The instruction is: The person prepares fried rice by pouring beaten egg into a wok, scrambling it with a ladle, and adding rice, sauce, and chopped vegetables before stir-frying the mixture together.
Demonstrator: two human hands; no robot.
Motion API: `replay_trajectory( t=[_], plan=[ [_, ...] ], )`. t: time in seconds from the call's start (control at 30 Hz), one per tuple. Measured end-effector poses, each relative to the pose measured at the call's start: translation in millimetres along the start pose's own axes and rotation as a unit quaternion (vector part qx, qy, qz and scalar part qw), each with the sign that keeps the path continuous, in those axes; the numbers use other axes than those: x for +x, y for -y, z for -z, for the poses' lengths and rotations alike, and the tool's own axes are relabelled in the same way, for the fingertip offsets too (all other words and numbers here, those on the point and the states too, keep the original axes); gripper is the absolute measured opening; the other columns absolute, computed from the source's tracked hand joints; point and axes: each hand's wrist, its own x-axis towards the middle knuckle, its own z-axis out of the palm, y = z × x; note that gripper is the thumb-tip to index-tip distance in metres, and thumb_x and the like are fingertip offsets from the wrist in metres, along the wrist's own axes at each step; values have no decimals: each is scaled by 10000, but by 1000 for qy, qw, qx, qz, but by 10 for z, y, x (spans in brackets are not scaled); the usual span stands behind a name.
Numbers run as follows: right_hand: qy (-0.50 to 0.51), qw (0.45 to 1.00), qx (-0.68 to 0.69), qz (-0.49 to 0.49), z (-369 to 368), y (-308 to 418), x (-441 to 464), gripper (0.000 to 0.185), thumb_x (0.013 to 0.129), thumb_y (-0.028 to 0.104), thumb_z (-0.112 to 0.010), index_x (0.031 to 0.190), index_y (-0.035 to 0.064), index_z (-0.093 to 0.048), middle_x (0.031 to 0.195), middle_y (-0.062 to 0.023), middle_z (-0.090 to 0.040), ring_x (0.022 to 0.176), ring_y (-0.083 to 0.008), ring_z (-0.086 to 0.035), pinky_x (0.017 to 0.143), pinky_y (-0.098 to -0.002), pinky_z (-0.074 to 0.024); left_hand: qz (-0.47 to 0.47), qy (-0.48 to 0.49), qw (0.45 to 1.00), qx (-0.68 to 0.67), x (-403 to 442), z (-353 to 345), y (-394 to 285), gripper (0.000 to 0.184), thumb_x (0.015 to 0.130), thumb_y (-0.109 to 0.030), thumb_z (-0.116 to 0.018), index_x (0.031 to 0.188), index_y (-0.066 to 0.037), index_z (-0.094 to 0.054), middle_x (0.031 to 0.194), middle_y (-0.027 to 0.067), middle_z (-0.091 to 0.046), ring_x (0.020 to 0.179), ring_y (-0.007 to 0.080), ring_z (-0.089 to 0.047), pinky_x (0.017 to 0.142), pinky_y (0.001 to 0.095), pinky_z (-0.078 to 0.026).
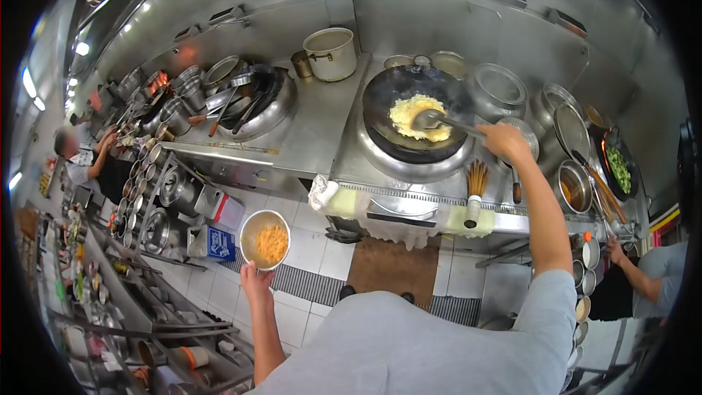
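Note:
My left hand (256, 278) grips the rim of a round metal bowl (247, 228), held out over the floor. Inside lies a heap of orange, shredded-looking food (270, 244); its kind I cannot make out. My right hand (506, 140) is closed around the handle of a long metal ladle (461, 126). The ladle's head rests in yellow scrambled egg (411, 111) in the middle of a black wok (380, 91). That wok sits on a round steel burner ring (409, 169).
A bamboo brush (475, 186) stands at the stove's front edge, beside folded cloths (344, 203). A tall pot (329, 55) is at the back. Right of the wok are strainers (570, 129) and a wok of green vegetables (618, 168). Co-workers stand far left (80, 168) and right (651, 278).

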Motion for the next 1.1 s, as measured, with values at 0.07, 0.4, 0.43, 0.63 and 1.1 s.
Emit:
replay_trajectory(
  t=[0.07,0.4,0.43,0.63,1.1],
  plan=[
    [-11,999,30,38,-358,-67,310,523,874,240,-557,1387,254,-459,1092,-162,-666,1047,-332,-628,896,-471,-483,-4,21,1000,-7,6,-194,64,141,942,-237,-514,983,-102,-507,986,79,-598,789,247,-640,652,350,-542],
    [-13,1000,-6,-9,-54,-309,-115,289,900,117,-423,1152,49,-547,1046,-244,-651,997,-396,-633,865,-472,-505,-29,-41,999,-1,-341,-158,-83,139,950,-217,-498,944,-80,-473,967,113,-610,791,234,-648,632,359,-568],
    [11,1000,-7,22,-34,-326,-82,333,895,121,-424,1206,71,-532,1064,-252,-644,1006,-403,-628,870,-476,-501,-30,-37,999,5,-297,-186,-86,143,948,-219,-504,954,-78,-477,965,113,-608,792,234,-647,625,356,-567],
    [-45,987,144,-59,-1279,-310,780,602,882,202,-550,1447,160,-348,1073,-315,-610,997,-446,-601,901,-469,-472,-8,62,998,-16,320,-942,-87,160,934,-224,-542,959,-79,-482,968,104,-588,818,242,-639,624,338,-555],
    [6,900,426,-92,-1702,159,642,591,921,211,-564,1464,173,-333,840,-123,-631,622,-195,-569,507,-333,-449,41,203,975,-73,1720,-2152,17,202,945,-235,-551,1036,-70,-479,950,75,-602,758,213,-635,627,311,-536]
  ],
)
